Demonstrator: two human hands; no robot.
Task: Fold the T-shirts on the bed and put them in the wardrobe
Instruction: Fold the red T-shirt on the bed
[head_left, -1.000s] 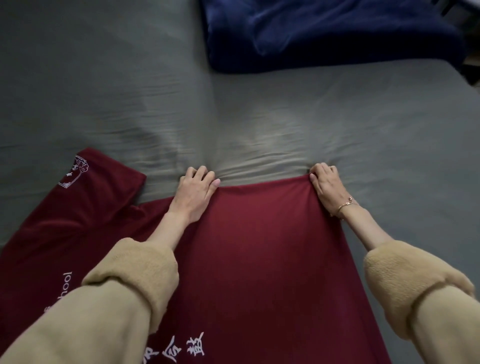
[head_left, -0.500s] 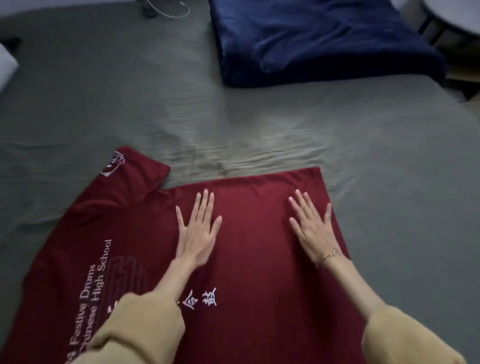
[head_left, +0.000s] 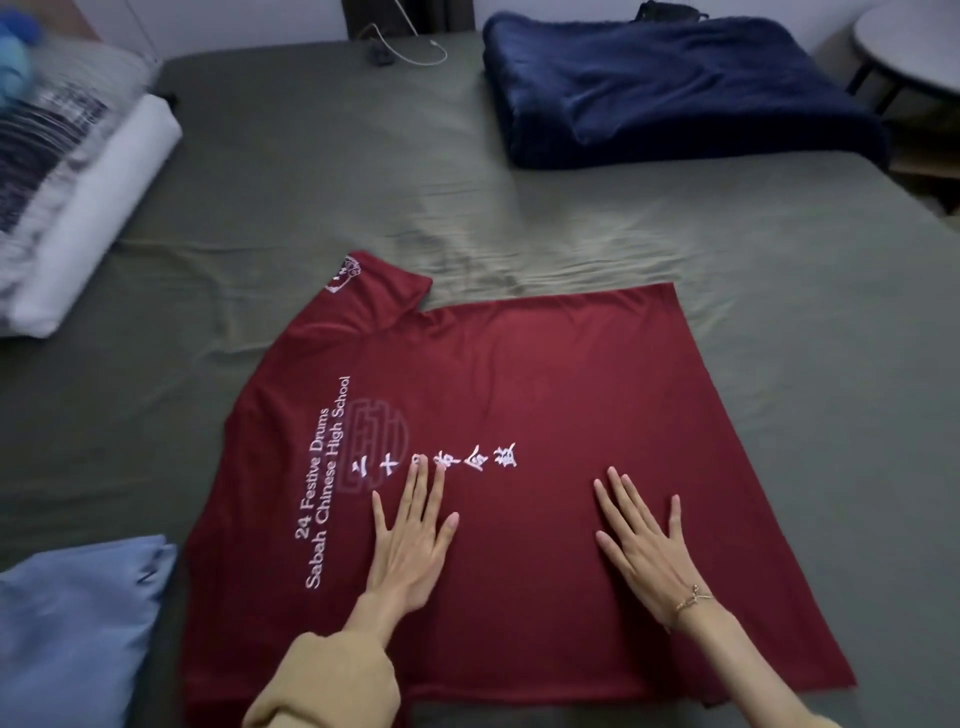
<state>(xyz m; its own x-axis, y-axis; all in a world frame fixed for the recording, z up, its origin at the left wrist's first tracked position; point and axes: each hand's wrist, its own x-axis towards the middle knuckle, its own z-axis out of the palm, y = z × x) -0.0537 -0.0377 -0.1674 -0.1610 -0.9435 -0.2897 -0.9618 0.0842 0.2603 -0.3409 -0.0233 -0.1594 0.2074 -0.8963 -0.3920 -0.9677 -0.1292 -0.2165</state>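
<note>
Head view of a bed (head_left: 311, 156) covered with a grey-green sheet. A dark red T-shirt (head_left: 545, 374) lies spread flat at the centre and toward 6 o'clock, one sleeve pointing toward 11 o'clock; white print reads "24 Festive Drums / Sabah Chinese High School" beside a row of white characters. The left hand (head_left: 413, 545) rests palm down on the shirt, fingers straight and slightly spread, the fingertips touching the row of characters; a tan sleeve (head_left: 322, 680) covers the forearm. The right hand (head_left: 649, 545) lies flat on the shirt toward 5 o'clock, fingers extended and holding nothing, with a thin bracelet (head_left: 688, 600) at the wrist. A light blue garment (head_left: 72, 623) sits at 8 o'clock, just beside the shirt's edge. A folded navy blanket (head_left: 675, 88) lies at 1 o'clock, well apart from the shirt. White and striped bedding (head_left: 78, 208), blurred, lies at 10 o'clock. A white cable (head_left: 415, 54) lies at 12 o'clock. Part of a round table (head_left: 914, 47) shows at 2 o'clock, beyond the bed.
</note>
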